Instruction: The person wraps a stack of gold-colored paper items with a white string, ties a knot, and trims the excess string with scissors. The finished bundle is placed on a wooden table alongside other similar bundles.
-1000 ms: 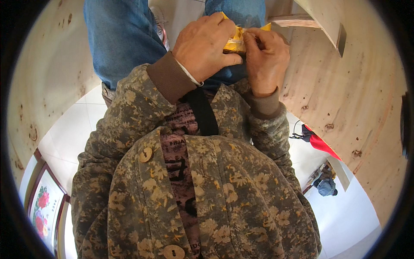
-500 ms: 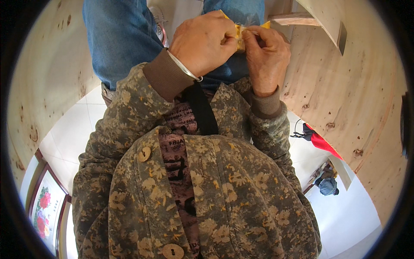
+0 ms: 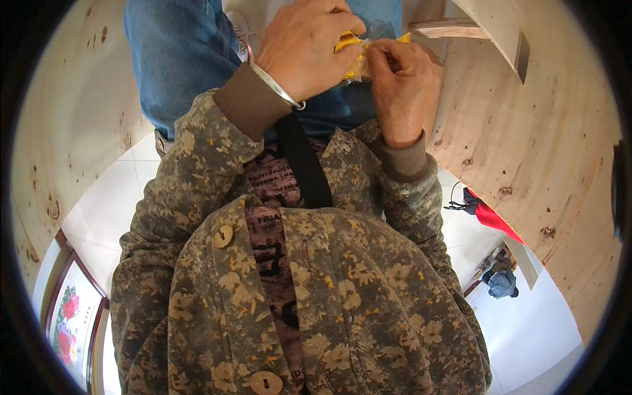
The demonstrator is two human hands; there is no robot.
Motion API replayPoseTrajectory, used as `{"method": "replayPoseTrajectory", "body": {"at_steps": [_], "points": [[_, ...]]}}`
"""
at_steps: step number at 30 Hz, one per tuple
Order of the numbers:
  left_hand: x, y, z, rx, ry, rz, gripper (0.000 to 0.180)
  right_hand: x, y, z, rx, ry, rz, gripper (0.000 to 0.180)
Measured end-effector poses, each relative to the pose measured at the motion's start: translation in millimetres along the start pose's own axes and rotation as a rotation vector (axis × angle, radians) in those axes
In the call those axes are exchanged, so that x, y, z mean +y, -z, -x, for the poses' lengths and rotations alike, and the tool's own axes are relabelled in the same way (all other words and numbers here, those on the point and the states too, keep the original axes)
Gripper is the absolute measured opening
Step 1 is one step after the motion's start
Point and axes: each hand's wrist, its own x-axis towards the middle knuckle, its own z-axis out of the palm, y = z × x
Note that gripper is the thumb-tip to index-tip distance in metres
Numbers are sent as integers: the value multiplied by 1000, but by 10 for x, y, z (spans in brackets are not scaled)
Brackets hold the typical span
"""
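Note:
A small yellow packet (image 3: 357, 71) with a shiny, partly see-through middle is between my two hands, above my lap. My left hand (image 3: 308, 49), with a pale bangle at its wrist, grips the packet's left side between thumb and curled fingers. At the packet's right side, my right hand (image 3: 409, 85) pinches it with thumb and index finger. A yellow corner shows beyond the right fingertips. The fingers cover much of the packet, and anything inside it cannot be made out.
Pale plywood panels rise on the left (image 3: 79, 99) and right (image 3: 520, 145). A wooden ledge (image 3: 451, 28) juts out beyond my right hand. My jeans (image 3: 178, 66) and a shoe (image 3: 240, 29) are below. A red and black item (image 3: 490, 217) shows behind the right panel.
My left hand has shifted slightly left and its fingers have lifted and loosened, showing more of the crumpled yellow packet. The right hand has barely moved and still pinches it.

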Motion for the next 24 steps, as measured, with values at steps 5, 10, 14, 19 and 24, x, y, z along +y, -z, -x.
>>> {"method": "replayPoseTrajectory", "body": {"at_steps": [5, 10, 14, 19, 24], "points": [[49, -18, 70, -47, 16, 57, 17, -4, -3, 3, 1, -23, 1, 4], [-83, -22, 37, -148, -130, 121, 14, -17, -7, 12, 5, -34, 5, 5], [-107, -69, 45, -157, -117, 77, 13, -18, -7, 9, 0, -49, 8, 5], [-97, -150, 59, -54, -120, 58, 16, -17, -9, 12, 2, -55, 5, 6], [-173, -128, 83, -160, -149, 221, 15, -11, -13, 14, 8, -70, -2, 5]]}}
